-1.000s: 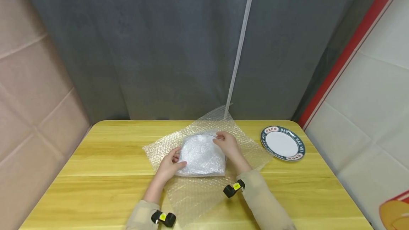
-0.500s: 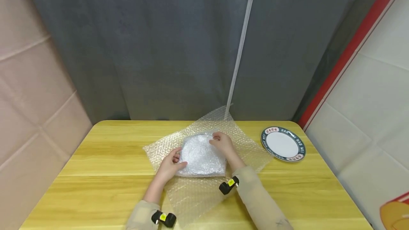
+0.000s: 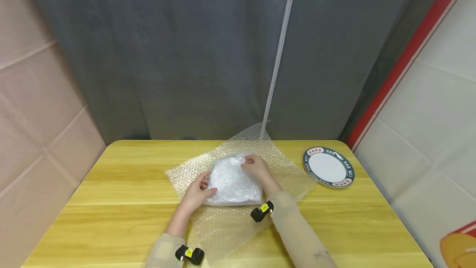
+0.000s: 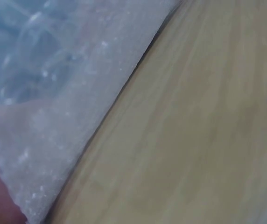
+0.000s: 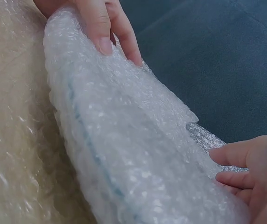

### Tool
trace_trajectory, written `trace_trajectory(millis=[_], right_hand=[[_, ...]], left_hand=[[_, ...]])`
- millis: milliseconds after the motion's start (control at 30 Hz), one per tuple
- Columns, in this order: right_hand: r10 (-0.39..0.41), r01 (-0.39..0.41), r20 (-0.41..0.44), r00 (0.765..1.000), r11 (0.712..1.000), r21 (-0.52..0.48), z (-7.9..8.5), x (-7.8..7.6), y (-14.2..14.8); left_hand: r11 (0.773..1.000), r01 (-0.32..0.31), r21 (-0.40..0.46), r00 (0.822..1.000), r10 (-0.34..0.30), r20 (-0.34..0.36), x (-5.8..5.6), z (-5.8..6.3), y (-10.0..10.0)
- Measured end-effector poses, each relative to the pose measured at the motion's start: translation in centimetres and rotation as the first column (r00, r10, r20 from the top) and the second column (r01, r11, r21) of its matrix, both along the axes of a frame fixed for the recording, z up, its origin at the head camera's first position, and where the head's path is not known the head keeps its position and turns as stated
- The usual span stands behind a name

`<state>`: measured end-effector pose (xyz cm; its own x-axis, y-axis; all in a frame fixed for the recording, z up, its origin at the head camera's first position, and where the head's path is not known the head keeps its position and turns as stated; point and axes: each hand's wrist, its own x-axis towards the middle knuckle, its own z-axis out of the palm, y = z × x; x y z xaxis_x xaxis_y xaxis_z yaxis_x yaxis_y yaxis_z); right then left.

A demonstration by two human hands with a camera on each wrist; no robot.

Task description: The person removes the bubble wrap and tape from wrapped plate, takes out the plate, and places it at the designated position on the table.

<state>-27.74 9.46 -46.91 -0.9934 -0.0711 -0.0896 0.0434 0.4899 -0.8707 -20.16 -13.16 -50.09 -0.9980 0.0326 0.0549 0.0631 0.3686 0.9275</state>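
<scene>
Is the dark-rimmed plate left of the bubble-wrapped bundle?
No, in the head view the dark-rimmed plate lies right of the bubble-wrapped bundle.

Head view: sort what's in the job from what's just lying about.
Apparently in the job:
wrapped bundle
bubble wrap sheet beneath it
left hand, holding the bundle
right hand, touching it

Apparently just lying about:
untouched plate

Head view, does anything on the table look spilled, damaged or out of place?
Nothing visible looks spilled or damaged. Only the loose bubble wrap sheet seems slightly askew: it lies diagonally on the table, its far corner showing beyond the back edge.
</scene>
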Motion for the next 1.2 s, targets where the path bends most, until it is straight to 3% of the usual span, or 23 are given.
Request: trace_trajectory(millis=[533, 733, 1200], right_hand=[[-0.060, 0.062, -0.044, 0.997, 0.997, 0.046, -0.44, -0.05, -0.56], [-0.044, 0.047, -0.050, 0.998, 0.997, 0.062, -0.41, -0.07, -0.49], [-0.018, 0.019, -0.036, 0.999, 0.999, 0.049, -0.23, 0.09, -0.50]], left_hand=[[1.000, -0.004, 0.009, 1.000, 0.004, -0.005, 0.24, -0.08, 0.04], [1.000, -0.005, 0.021, 1.000, 0.005, 0.030, 0.22, -0.07, 0.03], [1.000, -0.001, 0.009, 1.000, 0.001, 0.011, 0.04, -0.15, 0.02]])
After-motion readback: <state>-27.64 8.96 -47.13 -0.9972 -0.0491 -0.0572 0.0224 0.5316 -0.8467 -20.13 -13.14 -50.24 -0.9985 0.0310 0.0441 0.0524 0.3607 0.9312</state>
